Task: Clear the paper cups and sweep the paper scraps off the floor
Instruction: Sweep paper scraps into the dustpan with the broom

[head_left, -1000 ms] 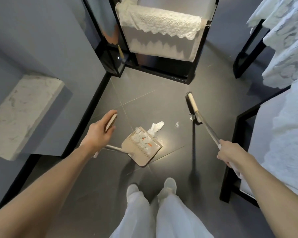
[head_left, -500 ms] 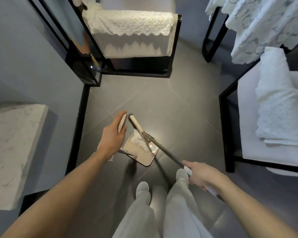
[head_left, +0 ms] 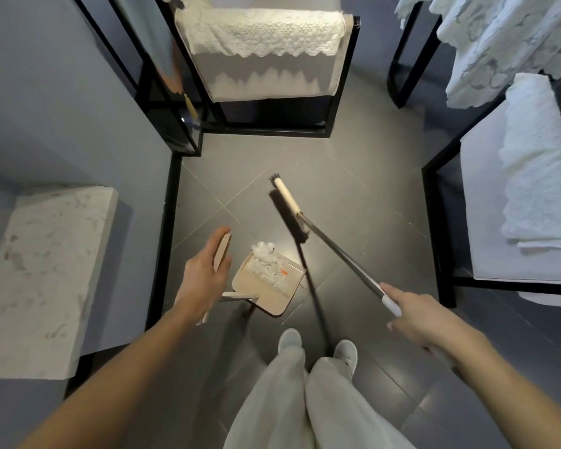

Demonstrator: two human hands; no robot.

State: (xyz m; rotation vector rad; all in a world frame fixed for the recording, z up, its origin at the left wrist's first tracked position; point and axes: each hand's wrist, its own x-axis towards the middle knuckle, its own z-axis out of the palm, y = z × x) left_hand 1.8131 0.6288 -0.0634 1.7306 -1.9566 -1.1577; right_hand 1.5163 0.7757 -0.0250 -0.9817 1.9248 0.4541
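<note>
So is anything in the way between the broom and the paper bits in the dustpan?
Nothing visible is. Only bare floor lies between the broom and the dustpan, and the paper scraps already sit piled in the dustpan's far corner. The right hand holds the broom, the left hand the dustpan's handle.

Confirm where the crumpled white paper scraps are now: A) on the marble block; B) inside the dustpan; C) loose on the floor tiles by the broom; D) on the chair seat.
B: the paper scraps lie piled inside the dustpan, and the broom is apart from them, up and to the right.
</note>
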